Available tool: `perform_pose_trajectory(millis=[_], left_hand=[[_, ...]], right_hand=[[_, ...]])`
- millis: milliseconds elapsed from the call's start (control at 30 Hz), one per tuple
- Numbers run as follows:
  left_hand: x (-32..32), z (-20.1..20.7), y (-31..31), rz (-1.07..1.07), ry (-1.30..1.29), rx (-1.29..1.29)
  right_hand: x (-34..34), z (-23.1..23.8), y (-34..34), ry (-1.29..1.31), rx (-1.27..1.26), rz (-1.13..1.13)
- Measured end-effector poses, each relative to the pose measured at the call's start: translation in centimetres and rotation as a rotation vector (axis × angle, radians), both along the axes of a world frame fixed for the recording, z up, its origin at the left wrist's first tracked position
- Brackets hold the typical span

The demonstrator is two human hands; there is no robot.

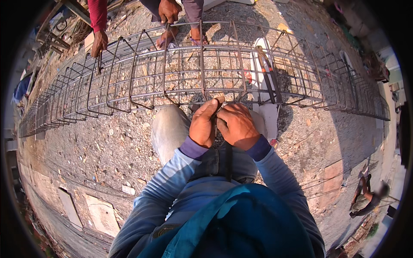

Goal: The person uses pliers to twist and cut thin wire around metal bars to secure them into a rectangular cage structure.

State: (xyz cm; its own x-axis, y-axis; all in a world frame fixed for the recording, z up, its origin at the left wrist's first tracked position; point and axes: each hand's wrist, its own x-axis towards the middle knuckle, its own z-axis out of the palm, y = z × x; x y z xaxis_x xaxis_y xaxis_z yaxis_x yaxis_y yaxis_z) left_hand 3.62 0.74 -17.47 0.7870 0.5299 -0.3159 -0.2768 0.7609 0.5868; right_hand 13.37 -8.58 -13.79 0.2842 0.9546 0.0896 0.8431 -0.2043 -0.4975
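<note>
Close together in front of my knees, my left hand (204, 124) and my right hand (238, 124) are both closed, fingers pinched inward. A small dark thing lies between them, too hidden to make out. Just beyond my fingertips runs a long rebar cage (201, 64) of lengthwise bars and square stirrups. A pair of pincers (267, 77) with dark and orange handles leans on the cage, to the right of my hands.
Across the cage, a co-worker's hand (100, 43) grips a dark tool; their other hand (169, 10) is near a knee. A white board (269, 118) passes under the cage. Gravel surrounds it. Flat panels (101, 213) lie lower left. Another person (369, 198) is at far right.
</note>
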Motion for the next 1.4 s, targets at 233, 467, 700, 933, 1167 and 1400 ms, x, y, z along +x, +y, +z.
perform_pose_trajectory(millis=[233, 467, 700, 933, 1167, 1400], left_hand=[[-1.4, 1.3, 1.3, 0.025, -0.011, 0.164], [-2.0, 0.5, 1.8, 0.176, -0.085, 0.075], [-1.4, 0.8, -0.8, -0.023, -0.188, 0.022], [-0.5, -0.2, 1.2, -0.027, -0.030, -0.181], [-0.3, -2.9, 1.1, -0.185, 0.266, -0.018], [0.7, -6.6, 3.1, -0.004, 0.357, 0.175]], right_hand=[[-2.8, -4.2, -1.9, 0.999, 0.141, -0.227], [-3.6, -7.1, -4.8, 1.434, -0.011, -0.342], [-3.8, -0.1, -2.6, 0.075, 0.091, -0.116], [-3.2, -1.1, -1.2, 0.195, 0.308, -0.302], [4.6, 3.0, 3.1, -0.159, 0.414, -0.324], [8.2, 1.0, 9.6, -0.206, -0.305, -0.004]])
